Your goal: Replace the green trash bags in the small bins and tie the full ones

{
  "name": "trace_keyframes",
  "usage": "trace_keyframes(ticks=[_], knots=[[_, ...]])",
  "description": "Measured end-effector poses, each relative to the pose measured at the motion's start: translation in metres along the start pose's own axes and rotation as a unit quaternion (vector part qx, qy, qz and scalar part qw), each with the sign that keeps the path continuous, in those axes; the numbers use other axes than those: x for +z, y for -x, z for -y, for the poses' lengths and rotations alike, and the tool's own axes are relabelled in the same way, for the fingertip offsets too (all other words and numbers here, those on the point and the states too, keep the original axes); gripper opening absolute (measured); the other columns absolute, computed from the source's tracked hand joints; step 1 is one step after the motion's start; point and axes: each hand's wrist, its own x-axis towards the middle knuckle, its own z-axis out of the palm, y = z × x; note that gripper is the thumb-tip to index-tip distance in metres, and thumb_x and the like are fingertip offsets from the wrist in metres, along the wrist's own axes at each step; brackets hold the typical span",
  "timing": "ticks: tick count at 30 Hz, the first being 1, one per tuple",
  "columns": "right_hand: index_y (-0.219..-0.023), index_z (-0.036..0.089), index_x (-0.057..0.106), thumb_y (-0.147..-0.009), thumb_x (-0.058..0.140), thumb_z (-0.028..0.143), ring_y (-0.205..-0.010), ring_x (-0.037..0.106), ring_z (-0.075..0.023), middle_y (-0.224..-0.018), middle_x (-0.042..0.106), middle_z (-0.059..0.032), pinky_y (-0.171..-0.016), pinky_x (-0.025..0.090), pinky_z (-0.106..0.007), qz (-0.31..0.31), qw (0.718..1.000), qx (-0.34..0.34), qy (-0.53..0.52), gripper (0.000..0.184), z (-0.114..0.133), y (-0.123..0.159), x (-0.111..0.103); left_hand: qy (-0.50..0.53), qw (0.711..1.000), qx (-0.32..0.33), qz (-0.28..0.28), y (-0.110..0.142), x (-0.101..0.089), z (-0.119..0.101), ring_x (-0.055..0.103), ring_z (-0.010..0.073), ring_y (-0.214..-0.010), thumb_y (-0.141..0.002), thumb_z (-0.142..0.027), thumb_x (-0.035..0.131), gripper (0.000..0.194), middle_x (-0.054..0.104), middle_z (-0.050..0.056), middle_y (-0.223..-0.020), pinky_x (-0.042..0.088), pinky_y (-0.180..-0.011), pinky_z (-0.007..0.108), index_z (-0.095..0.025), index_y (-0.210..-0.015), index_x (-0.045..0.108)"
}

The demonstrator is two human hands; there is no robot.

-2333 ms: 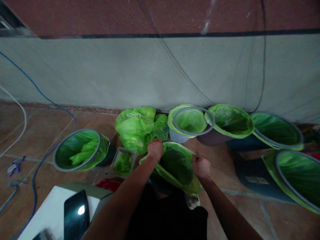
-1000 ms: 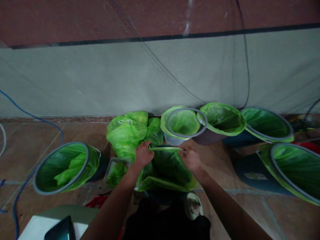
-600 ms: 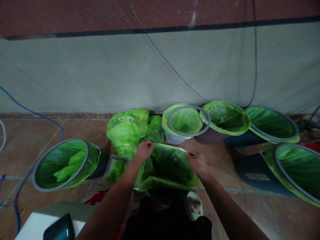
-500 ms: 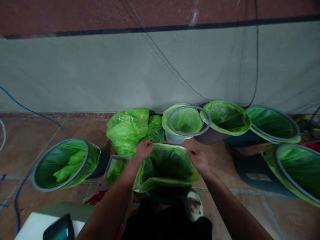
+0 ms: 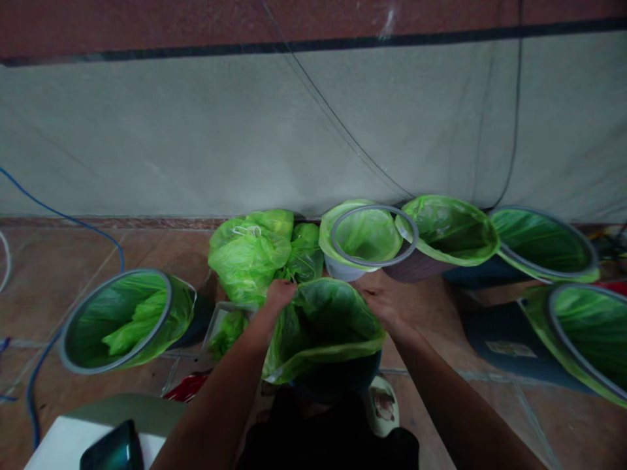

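Before me stands a dark bin [image 5: 337,375] with a translucent green bin liner [image 5: 323,351] over its mouth. My left hand [image 5: 281,295] is closed on the liner at the far left of the rim. Opposite it, my right hand [image 5: 382,307] grips the far right edge, its fingertips partly hidden. The liner's mouth is spread wide and its inside looks dark. Along the near side the liner hangs folded over the bin's rim, with a loose corner at the left.
Lined bins stand around: one at left [image 5: 169,313], several along the wall, another at right [image 5: 509,339]. Knotted green bags [image 5: 252,254] lean near the wall. Beside my left arm are a tray [image 5: 213,329] and a phone [image 5: 112,447] on a white surface. A grey ring [image 5: 375,206] rests on a bin.
Both hands have drawn the liner's far edge down around the bin's rim. The mouth has turned from straight-edged to rounded, and more of the dark bin shows below it.
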Motion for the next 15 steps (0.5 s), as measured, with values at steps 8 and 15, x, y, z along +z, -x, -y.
trace_keyframes(ticks=[8, 15], knots=[[-0.094, 0.014, 0.071, -0.080, 0.051, 0.037, -0.084, 0.067, -0.0216, -0.091, 0.073, -0.0095, -0.074, 0.050, -0.030, -0.054, 0.998, -0.010, -0.025, 0.034, -0.028, 0.039, -0.011, 0.154, 0.987, 0.010, 0.044, 0.043, -0.024, 0.033, 0.063, 0.0193, -0.069, -0.080, -0.042, 0.050, 0.033, 0.068, 0.006, -0.071, 0.047, -0.063, 0.028, -0.014, -0.077, 0.068], [-0.093, 0.016, 0.069, -0.073, 0.057, 0.037, -0.085, 0.065, -0.0227, -0.088, 0.072, -0.0083, -0.076, 0.050, -0.033, -0.101, 0.991, 0.024, -0.084, 0.031, -0.060, 0.076, 0.001, 0.296, 0.952, -0.028, 0.069, 0.086, -0.032, 0.064, 0.067, 0.0205, -0.078, -0.072, -0.036, 0.059, 0.029, 0.072, 0.007, -0.084, 0.052, -0.072, 0.031, -0.016, -0.092, 0.066]])
